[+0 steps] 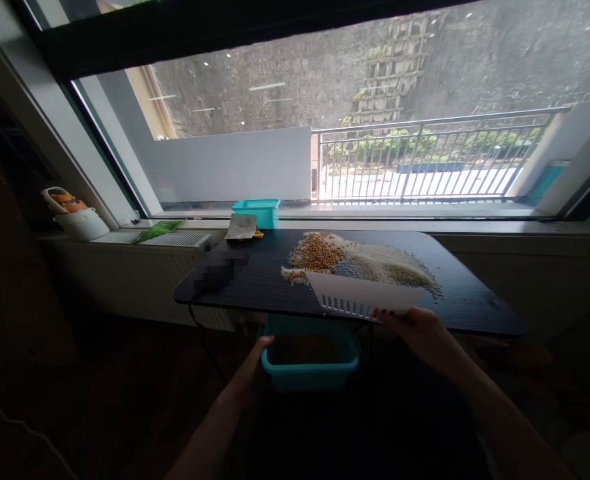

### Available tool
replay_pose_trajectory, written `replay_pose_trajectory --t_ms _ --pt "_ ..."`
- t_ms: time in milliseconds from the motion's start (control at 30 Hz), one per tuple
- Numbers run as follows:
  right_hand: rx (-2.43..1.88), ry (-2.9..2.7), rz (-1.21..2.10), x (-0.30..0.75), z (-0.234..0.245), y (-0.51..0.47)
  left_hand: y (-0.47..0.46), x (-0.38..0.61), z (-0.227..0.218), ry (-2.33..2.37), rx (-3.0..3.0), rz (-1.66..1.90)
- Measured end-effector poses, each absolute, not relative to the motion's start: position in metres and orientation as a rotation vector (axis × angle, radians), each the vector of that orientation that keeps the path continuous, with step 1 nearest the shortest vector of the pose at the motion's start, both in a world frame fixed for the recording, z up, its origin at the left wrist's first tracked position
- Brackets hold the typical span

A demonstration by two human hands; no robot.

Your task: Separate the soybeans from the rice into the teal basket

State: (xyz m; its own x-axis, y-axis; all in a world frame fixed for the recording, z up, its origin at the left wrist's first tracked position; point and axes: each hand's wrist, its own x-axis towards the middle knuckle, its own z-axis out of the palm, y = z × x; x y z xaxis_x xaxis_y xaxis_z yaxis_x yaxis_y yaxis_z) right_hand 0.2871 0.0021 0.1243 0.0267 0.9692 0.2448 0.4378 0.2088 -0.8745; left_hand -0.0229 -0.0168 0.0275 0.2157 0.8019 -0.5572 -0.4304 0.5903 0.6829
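Observation:
My right hand (417,327) grips a white slotted scoop-like basket (362,295) by its near edge, holding it over the front of the black table (475,300). Just beyond it lie a heap of yellow corn kernels (317,252) and a wider heap of white rice (387,263), partly mixed. My left hand (255,363) holds the left rim of a teal plastic tub (309,373) below the table's front edge; the tub has brownish grains inside.
A second teal tub (257,212) and a small paper packet (242,227) sit at the table's back left. A white pot with orange items (75,217) stands on the left sill. The window and balcony railing (425,160) lie behind.

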Motion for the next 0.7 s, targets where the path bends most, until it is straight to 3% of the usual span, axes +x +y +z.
replay_pose_trajectory --t_ms 233,700 --pt "-1.351 -1.354 0.633 0.274 0.125 0.041 -0.021 -0.012 0.046 1.091 0.403 0.903" --pt "-1.34 -1.505 0.485 0.253 0.103 0.084 -0.022 -0.013 0.04 1.08 0.362 0.892"
